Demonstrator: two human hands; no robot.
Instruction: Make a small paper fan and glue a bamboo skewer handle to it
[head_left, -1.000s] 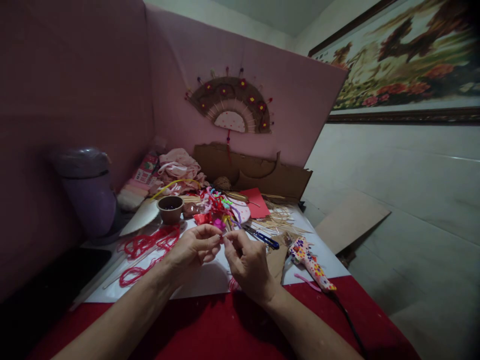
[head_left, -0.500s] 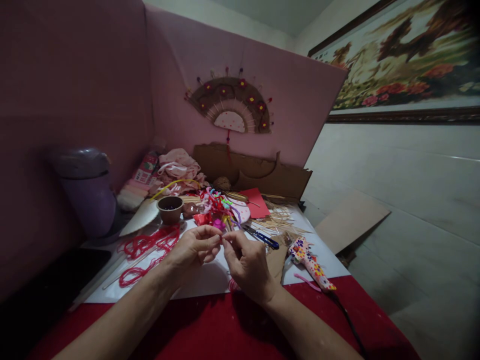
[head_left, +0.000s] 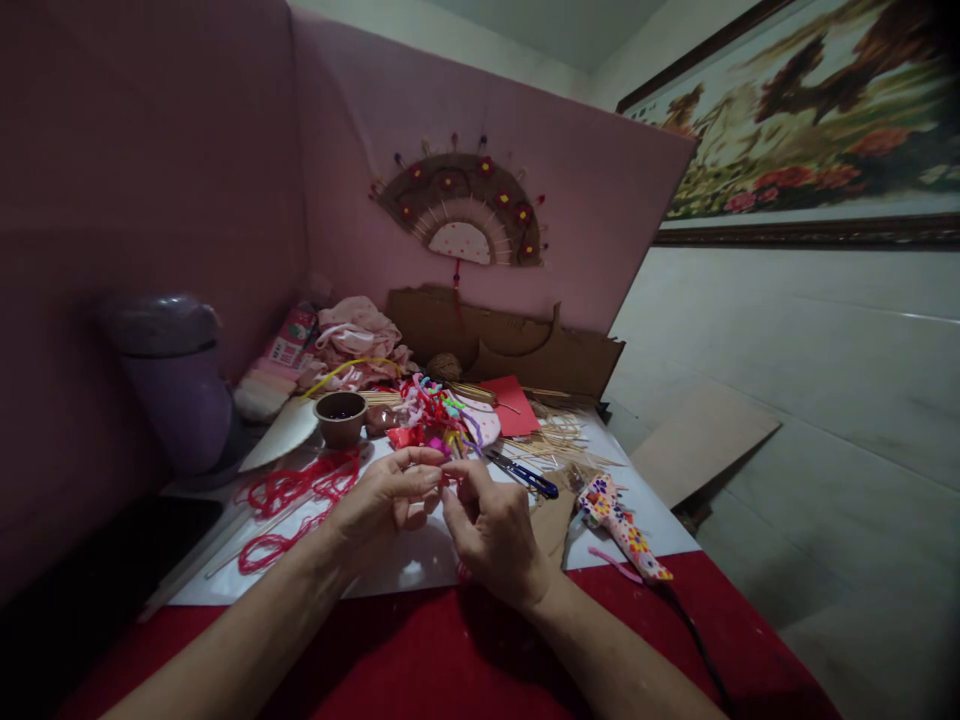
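Note:
My left hand and my right hand meet above the white sheet at the front of the table, their thumbs and forefingers pinched together. A thin bit of red yarn shows between the fingertips, mostly covered by them. Beneath my right hand a small bundle of red yarn peeks out; whether it joins the strand I cannot tell. Loose loops of red yarn lie to the left of my left hand. A blue-handled cutter rests just beyond my right hand.
A flower-patterned glue gun with a cord lies right, by cardboard. Behind are a brown bowl, colourful pipe cleaners, red paper and wooden sticks. A purple lidded container stands left; a decorated fan hangs behind.
My fingertips have shifted slightly, with the right forefinger and thumb a little farther apart. Both hands stay in nearly the same place, and the things on the table have not moved.

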